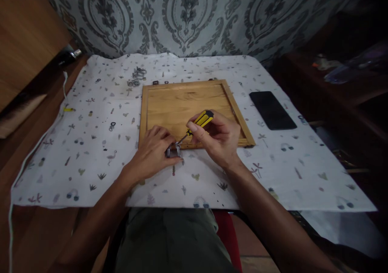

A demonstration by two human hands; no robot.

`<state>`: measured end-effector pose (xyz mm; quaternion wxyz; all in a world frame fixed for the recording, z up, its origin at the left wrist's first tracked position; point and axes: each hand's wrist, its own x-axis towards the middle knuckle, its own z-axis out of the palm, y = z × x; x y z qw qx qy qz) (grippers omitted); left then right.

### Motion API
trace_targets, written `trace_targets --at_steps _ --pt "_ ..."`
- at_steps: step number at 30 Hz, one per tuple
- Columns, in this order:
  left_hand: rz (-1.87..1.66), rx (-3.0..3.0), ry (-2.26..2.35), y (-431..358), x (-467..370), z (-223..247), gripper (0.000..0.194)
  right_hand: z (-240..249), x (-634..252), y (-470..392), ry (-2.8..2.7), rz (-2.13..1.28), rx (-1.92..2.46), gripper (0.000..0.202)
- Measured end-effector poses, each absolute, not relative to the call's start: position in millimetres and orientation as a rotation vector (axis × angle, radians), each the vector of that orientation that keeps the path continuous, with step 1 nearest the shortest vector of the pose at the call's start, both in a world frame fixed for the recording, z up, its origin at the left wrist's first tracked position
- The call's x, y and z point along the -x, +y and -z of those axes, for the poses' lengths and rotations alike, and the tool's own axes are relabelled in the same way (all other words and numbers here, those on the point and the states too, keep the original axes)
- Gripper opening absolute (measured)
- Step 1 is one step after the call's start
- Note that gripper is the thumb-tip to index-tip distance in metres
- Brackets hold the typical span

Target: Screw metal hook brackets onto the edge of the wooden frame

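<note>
A framed wooden panel (pixel 184 103) lies flat on the cloth-covered table. At its near edge my left hand (pixel 156 147) is closed, thumb and fingers gripping a small metal bracket (pixel 173 151) that looks like a hinge. My right hand (pixel 218 137) is wrapped round a yellow and black screwdriver (pixel 203 120), tilted with its shaft pointing down and left. The tip meets the metal piece or sits very close to it; contact is too small to make out. Part of the bracket is hidden by my left fingers.
A black phone (pixel 273 110) lies right of the panel. Several metal fittings (pixel 137 77) are piled at the back left, with a small loose part (pixel 112 126) nearer. A white cable (pixel 39 141) runs along the left edge. Patterned fabric (pixel 188 18) hangs behind the table.
</note>
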<state>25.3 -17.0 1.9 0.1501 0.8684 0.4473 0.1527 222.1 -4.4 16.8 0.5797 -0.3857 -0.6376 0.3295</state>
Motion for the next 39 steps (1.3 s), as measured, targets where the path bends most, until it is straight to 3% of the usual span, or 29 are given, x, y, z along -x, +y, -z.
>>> trace_targets --at_steps 12,22,39 --pt "-0.403 -2.492 1.295 -17.8 -26.5 -5.6 0.037 -13.6 -222.5 0.2 -1.546 -0.799 0.851 0.026" --pt "-0.428 -2.475 1.273 -17.5 -25.9 -3.6 0.032 -18.5 -232.9 4.7 -1.628 -1.061 0.791 0.029" --pt "-0.439 -2.446 1.264 -17.7 -25.3 -3.5 0.03 -15.7 -227.4 4.2 -1.671 -0.798 0.884 0.043"
